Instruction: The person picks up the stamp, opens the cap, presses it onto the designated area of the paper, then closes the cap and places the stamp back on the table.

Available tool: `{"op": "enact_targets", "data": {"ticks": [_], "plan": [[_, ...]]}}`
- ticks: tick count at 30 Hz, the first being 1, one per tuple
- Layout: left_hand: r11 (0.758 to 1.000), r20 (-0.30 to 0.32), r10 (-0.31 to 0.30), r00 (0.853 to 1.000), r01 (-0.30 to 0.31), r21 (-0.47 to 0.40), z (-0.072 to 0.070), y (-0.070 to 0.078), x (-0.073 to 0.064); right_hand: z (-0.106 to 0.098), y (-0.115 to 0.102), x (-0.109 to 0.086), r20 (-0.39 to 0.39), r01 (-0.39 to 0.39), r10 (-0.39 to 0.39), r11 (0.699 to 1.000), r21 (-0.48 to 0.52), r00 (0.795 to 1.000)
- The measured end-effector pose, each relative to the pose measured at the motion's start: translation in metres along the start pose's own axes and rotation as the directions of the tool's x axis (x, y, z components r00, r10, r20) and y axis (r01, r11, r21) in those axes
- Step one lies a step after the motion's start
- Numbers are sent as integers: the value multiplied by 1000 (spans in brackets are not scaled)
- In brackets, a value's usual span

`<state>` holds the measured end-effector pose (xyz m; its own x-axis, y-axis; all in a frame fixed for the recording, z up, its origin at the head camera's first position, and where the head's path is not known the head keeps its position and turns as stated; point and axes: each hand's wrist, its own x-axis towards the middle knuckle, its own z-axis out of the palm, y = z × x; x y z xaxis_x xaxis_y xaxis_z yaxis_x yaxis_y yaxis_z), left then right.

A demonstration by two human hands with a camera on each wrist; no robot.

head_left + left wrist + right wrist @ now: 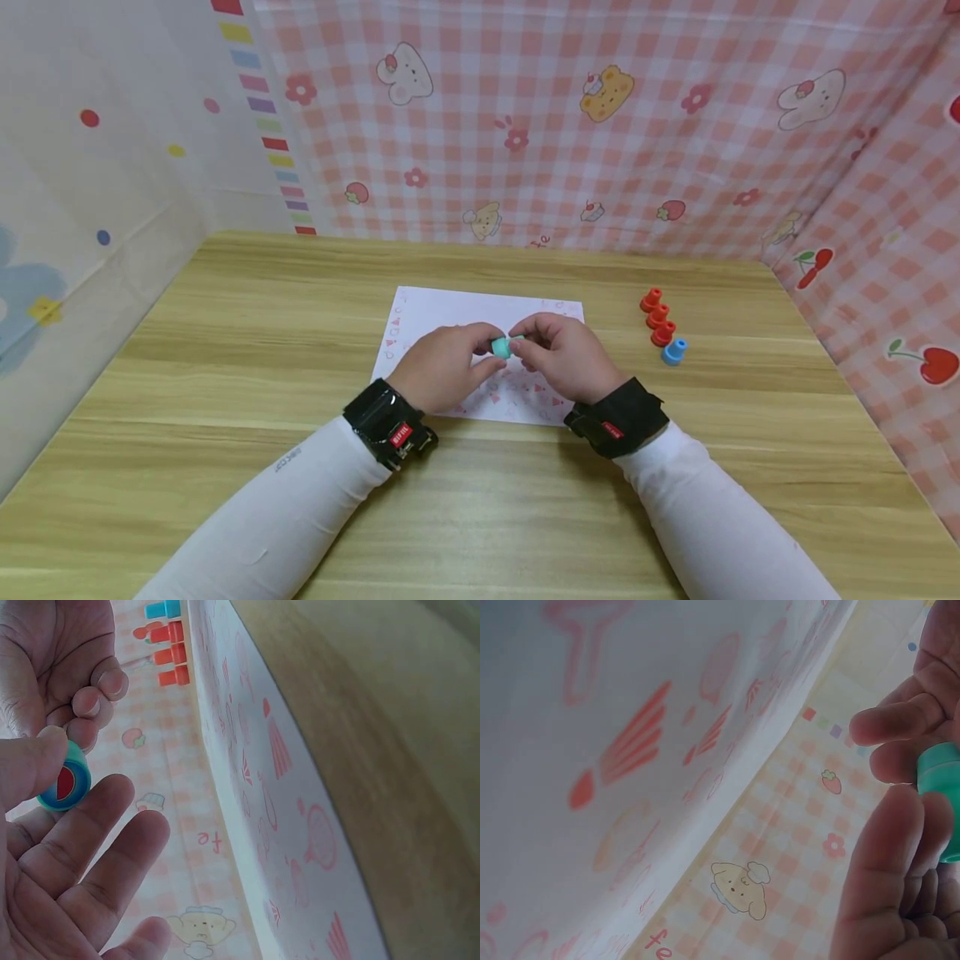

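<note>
A small teal toy stamp is held between both hands, over the sheet of paper. My left hand pinches its wide end between thumb and fingers, the other fingers spread in the left wrist view. My right hand pinches the narrower end, its fingertips covering much of it. In the left wrist view, the round end of the stamp shows a red shape ringed in blue. The right wrist view catches only part of the green stamp at the right edge. Red prints of shuttlecocks and rackets mark the paper.
To the right of the paper, three red stamps stand in a slanting row, with a blue stamp at its near end. All this is on a wood-grain table. A pink checked cloth hangs behind.
</note>
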<state>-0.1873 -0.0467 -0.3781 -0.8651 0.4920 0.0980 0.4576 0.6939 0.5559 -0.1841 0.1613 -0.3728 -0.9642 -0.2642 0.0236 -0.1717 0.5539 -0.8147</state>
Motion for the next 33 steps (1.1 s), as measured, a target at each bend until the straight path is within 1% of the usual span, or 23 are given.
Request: {"op": "enact_targets", "data": {"ticks": [9, 14, 21, 29, 33], "plan": [[999, -14, -7, 1000, 7, -41, 0, -1, 0, -2, -1, 0, 30, -4, 3, 1000, 14, 1000], [997, -19, -5, 1000, 4, -83, 0, 0, 0, -2, -1, 0, 42, -3, 2, 1000, 21, 999], [989, -20, -29, 999, 25, -145, -1, 1, -1, -1, 1, 2, 49, -3, 2, 1000, 25, 999], [985, -30, -9, 1000, 4, -174, -1, 0, -1, -2, 0, 1, 44, 4, -4, 1000, 4, 999], [983, -24, -3, 1000, -1, -185, -1, 1, -1, -1, -1, 0, 40, 15, -15, 1000, -7, 999]]}}
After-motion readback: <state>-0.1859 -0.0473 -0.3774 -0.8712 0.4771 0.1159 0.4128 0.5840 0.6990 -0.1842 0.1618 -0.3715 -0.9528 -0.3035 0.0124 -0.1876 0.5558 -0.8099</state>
